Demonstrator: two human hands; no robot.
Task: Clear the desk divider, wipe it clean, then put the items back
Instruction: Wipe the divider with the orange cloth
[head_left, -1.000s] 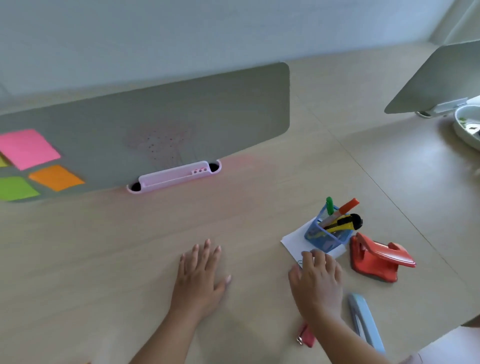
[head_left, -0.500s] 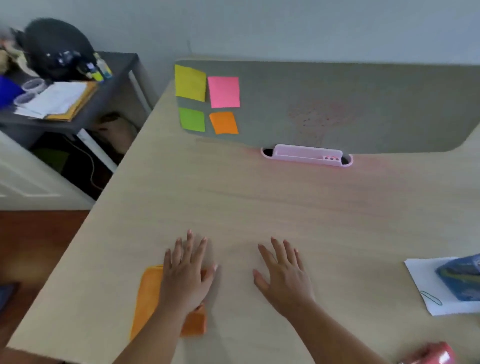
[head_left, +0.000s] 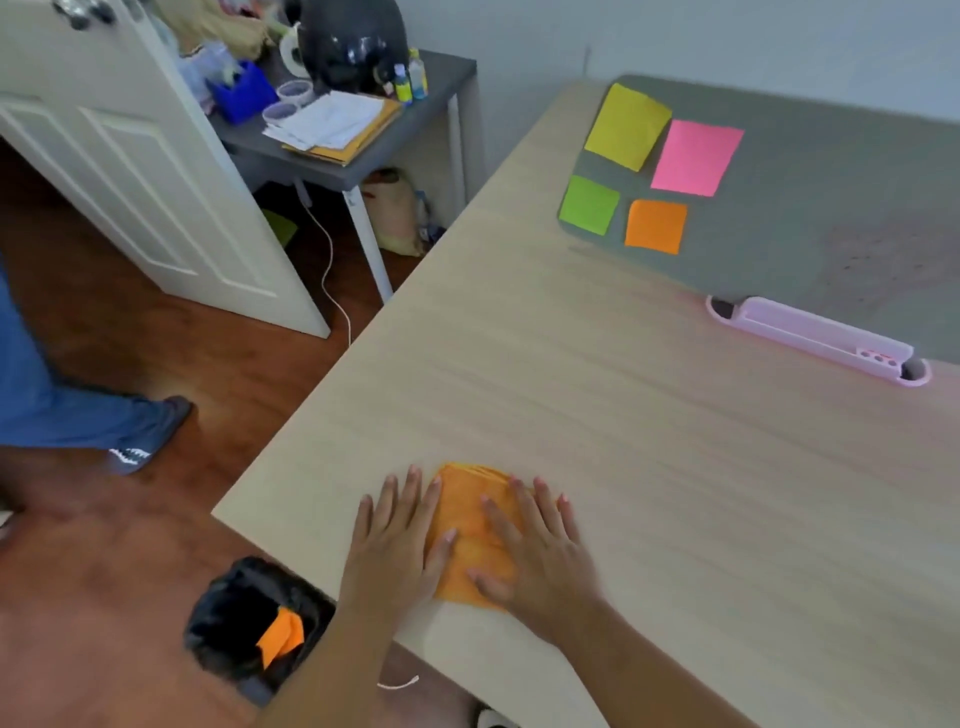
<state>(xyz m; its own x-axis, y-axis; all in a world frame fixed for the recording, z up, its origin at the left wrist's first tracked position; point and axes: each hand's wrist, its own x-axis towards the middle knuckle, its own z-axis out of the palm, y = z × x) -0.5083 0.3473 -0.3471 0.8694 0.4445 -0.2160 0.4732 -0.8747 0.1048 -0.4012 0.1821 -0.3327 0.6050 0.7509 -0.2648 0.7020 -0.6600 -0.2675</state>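
- Worktop (head_left: 597, 395): bare pale wood between the divider and the near edge, apart from the cloth. A faint pink tint shows near the tray.
- Divider (head_left: 841, 171): grey panel standing along the far edge. A dull reddish smudge shows on its right part. Judgement: not wiped yet.
- Tray (head_left: 810, 332): pink, sitting against the foot of the divider. Its contents are too blurred to read. If it counts as an item, it is yet to come off.
- Hands: your left hand (head_left: 395, 545) and right hand (head_left: 540, 556) lie flat with fingers straight. The right hand presses on the cloth. The left hand rests beside it, with its thumb side on the cloth. Neither grips anything.
- Cloth (head_left: 470, 525): orange, folded, flat on the worktop near the front left corner, well apart from the divider.
- Notes: yellow (head_left: 626, 127), pink (head_left: 696, 158), green (head_left: 589, 205) and orange (head_left: 655, 227) are stuck at the divider's left end.
- Status: clearing incomplete. Left to do: remove the notes, wipe, and replace everything.
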